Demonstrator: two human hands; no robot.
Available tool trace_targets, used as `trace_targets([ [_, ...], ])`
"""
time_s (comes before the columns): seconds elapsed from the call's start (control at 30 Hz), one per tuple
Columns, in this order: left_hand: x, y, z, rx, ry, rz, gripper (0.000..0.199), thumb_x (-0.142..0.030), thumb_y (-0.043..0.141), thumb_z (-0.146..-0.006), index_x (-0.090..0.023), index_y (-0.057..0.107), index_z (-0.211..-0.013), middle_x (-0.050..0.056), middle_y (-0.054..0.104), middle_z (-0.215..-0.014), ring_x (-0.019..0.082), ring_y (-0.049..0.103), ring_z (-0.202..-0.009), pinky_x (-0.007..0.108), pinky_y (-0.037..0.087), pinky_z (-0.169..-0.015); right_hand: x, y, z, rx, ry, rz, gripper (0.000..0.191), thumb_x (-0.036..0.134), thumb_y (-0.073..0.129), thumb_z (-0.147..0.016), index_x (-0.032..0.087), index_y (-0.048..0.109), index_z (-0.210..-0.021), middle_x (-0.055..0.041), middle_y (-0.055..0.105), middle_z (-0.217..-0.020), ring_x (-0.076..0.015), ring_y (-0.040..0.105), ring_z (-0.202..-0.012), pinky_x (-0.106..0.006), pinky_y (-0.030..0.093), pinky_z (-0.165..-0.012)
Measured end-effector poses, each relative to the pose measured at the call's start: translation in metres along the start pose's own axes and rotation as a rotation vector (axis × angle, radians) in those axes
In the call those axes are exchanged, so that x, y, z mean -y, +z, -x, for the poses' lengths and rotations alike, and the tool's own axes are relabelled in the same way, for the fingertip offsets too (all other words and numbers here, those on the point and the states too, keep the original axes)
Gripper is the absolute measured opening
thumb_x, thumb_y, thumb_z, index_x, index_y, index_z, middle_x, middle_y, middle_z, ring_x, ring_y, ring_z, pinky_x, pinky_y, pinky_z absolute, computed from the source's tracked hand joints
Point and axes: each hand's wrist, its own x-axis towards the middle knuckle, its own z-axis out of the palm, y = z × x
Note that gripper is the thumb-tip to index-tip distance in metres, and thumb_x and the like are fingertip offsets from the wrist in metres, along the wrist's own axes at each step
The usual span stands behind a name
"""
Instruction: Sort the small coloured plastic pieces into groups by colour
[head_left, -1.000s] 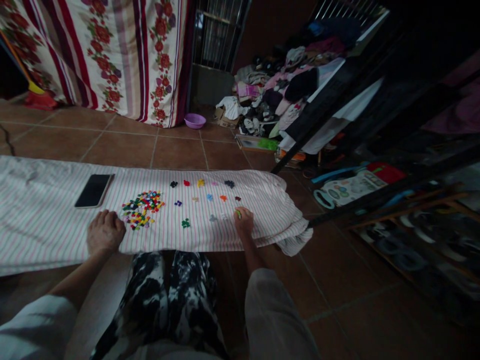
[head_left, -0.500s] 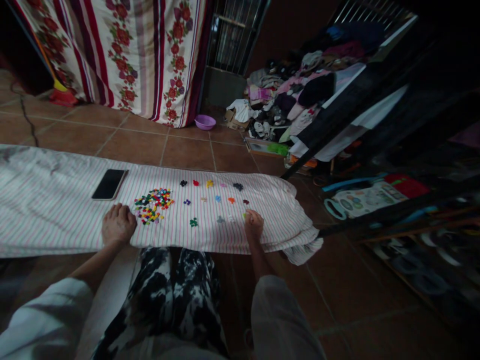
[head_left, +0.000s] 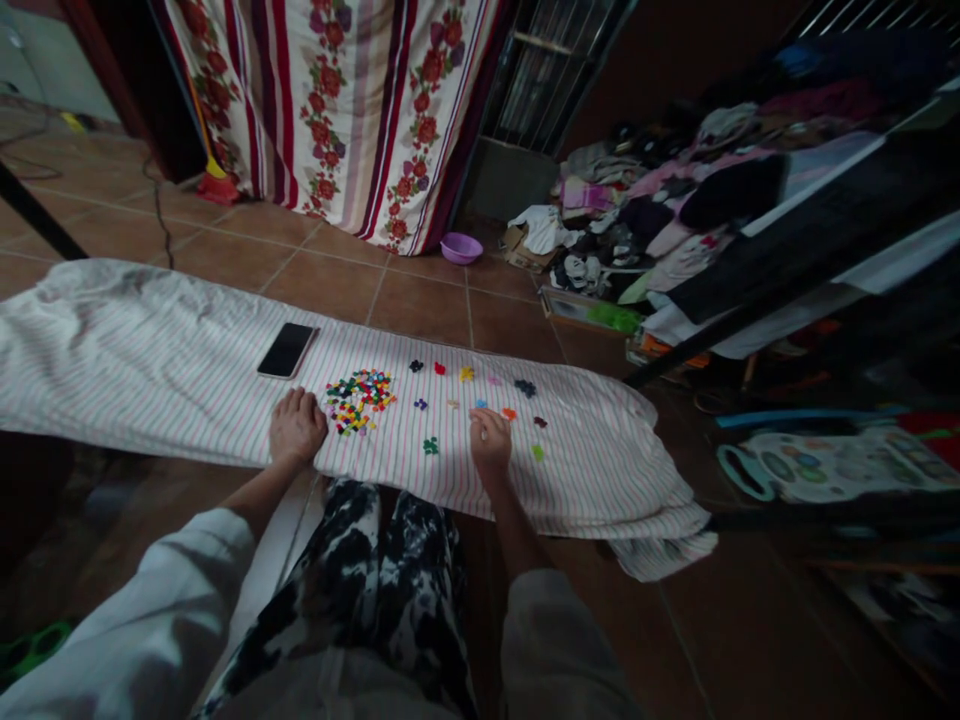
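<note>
My left hand (head_left: 298,425) lies palm down on the striped cloth (head_left: 187,350), just left of a mixed pile of small colourful pieces (head_left: 360,402); it holds nothing. Over the small sorted groups is my right hand (head_left: 491,442), its fingers bent together. Anything between them is too small to tell. Light blue pieces (head_left: 481,404) and orange pieces (head_left: 509,413) lie just beyond its fingertips. Dark green pieces (head_left: 430,446) sit to its left, lime pieces (head_left: 538,452) to its right. Yellow pieces (head_left: 466,373) are in the far row.
A phone (head_left: 287,350) rests on the cloth beyond my left hand. Past the cloth, a purple basin (head_left: 461,248) stands on the tiled floor by a floral curtain (head_left: 360,120). Clothes (head_left: 652,200) are heaped at the back right. A dark bar crosses at right.
My right hand has moved left from the lime pieces, which now show fully, to near the light blue ones. The view has turned left; my left hand stays beside the pile.
</note>
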Motion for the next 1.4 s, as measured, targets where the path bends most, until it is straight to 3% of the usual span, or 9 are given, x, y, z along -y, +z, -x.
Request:
trace_targets([
  [0.2,0.0,0.0,0.0,0.002,0.008,-0.014,0.038,-0.025,0.04,-0.087,-0.01,0.06,-0.115,0.021,0.056,-0.133,0.033,0.043,-0.133,0.05,0.032,-0.109,0.053,0.047,0.005,0.231,-0.024,-0.091,0.031,0.018,0.042,-0.087,0.021,0.072,-0.097,-0.0086,0.069,-0.103,-0.0204,0.061,-0.1,-0.034,0.047,-0.093],
  [0.4,0.001,0.0,0.0,0.004,0.016,-0.012,0.037,-0.024,0.041,-0.086,-0.01,0.06,-0.114,0.021,0.056,-0.133,0.033,0.043,-0.133,0.05,0.033,-0.108,0.098,0.079,0.003,0.356,0.038,-0.112,0.032,0.016,0.046,-0.087,0.025,0.072,-0.103,-0.0056,0.064,-0.101,-0.0186,0.06,-0.093,-0.029,0.049,-0.087],
  [0.67,0.0,0.001,0.0,0.002,0.007,0.001,0.038,-0.024,0.041,-0.087,-0.01,0.06,-0.116,0.02,0.056,-0.134,0.033,0.042,-0.134,0.05,0.032,-0.109,0.12,0.108,0.006,0.485,0.014,-0.042,0.032,0.012,0.049,-0.085,0.024,0.07,-0.107,-0.0076,0.063,-0.105,-0.0203,0.059,-0.097,-0.03,0.047,-0.088],
  [0.87,0.001,0.001,0.0,0.009,0.001,0.026,0.039,-0.024,0.042,-0.086,-0.009,0.059,-0.118,0.021,0.055,-0.135,0.033,0.04,-0.135,0.051,0.03,-0.11,0.119,0.114,0.01,0.465,0.02,-0.033,0.031,0.013,0.048,-0.088,0.024,0.069,-0.108,-0.0073,0.063,-0.104,-0.0201,0.059,-0.098,-0.03,0.047,-0.09],
  [1.4,0.0,0.002,0.001,0.006,0.028,-0.049,0.037,-0.024,0.039,-0.088,-0.008,0.06,-0.115,0.021,0.055,-0.134,0.034,0.042,-0.133,0.048,0.032,-0.109,0.13,0.102,0.011,0.51,0.081,0.095,0.03,0.014,0.045,-0.089,0.019,0.064,-0.112,-0.0066,0.064,-0.105,-0.0167,0.06,-0.097,-0.025,0.045,-0.085],
])
